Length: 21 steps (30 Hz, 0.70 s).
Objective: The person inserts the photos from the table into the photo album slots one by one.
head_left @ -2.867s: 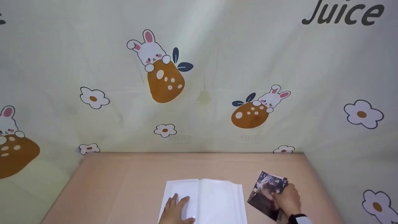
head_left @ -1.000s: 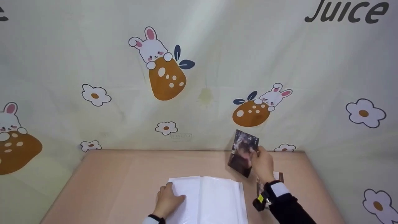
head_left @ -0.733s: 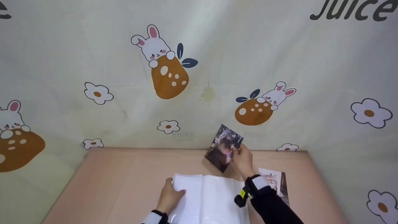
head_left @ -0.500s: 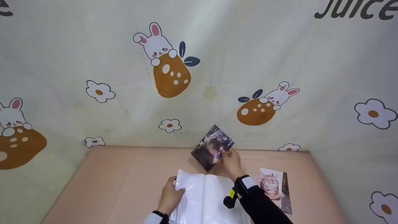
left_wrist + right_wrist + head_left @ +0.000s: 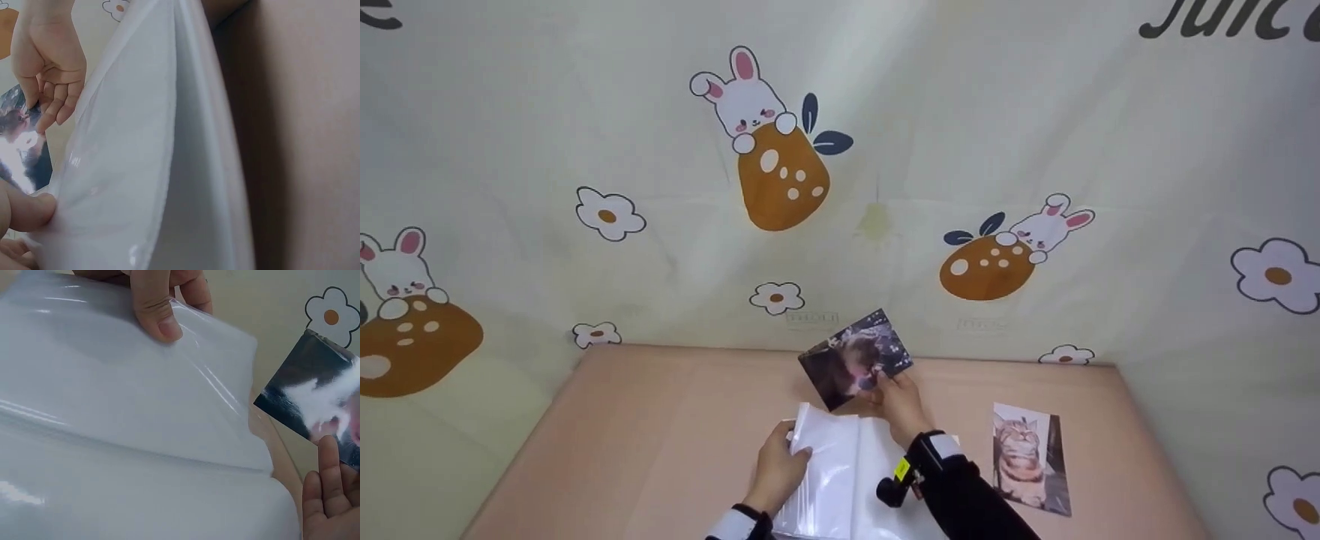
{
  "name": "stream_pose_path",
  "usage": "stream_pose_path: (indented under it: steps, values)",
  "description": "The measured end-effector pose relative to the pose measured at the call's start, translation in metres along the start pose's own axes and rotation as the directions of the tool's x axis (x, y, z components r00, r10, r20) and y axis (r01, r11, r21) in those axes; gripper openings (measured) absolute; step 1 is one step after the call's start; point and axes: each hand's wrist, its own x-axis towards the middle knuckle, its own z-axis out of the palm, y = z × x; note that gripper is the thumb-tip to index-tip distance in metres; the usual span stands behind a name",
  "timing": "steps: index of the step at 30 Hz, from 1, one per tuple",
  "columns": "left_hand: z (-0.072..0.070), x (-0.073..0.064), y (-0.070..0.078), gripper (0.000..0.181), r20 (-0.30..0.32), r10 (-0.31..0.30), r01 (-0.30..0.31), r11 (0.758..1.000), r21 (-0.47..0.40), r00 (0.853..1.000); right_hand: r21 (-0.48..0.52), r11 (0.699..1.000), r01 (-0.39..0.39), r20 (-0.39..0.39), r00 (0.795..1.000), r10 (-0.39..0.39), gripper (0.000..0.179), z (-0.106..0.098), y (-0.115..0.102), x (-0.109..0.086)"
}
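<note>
LH (image 5: 781, 466) pinching pg (image 5: 831, 469) (glossy), RH (image 5: 903, 409) w/ photo (image 5: 851, 356)

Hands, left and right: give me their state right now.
Left hand: closed, pinching the white page.
Right hand: closed, holding the dark photo.
</note>
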Motion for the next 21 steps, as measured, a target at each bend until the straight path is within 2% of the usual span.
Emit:
stream_pose_path:
  steps: [9, 14, 21]
  values:
    - [0.0, 0.0, -0.004, 0.039, 0.007, 0.008, -0.007, 1.0, -0.026, 1.0, 0.051, 0.997, -0.05, -0.017, 0.999, 0.051, 0.034, -0.008, 0.002, 0.0]
    - [0.0, 0.001, -0.004, 0.04, 0.01, 0.005, -0.004, 1.0, -0.028, 1.0, 0.005, 0.999, -0.039, -0.001, 0.999, 0.039, 0.034, -0.014, 0.001, 0.001]
    - [-0.001, 0.001, -0.002, 0.04, 0.035, -0.008, 0.009, 1.0, -0.018, 0.999, -0.128, 0.992, -0.007, 0.018, 1.0, 0.01, 0.036, -0.016, 0.001, 0.001]
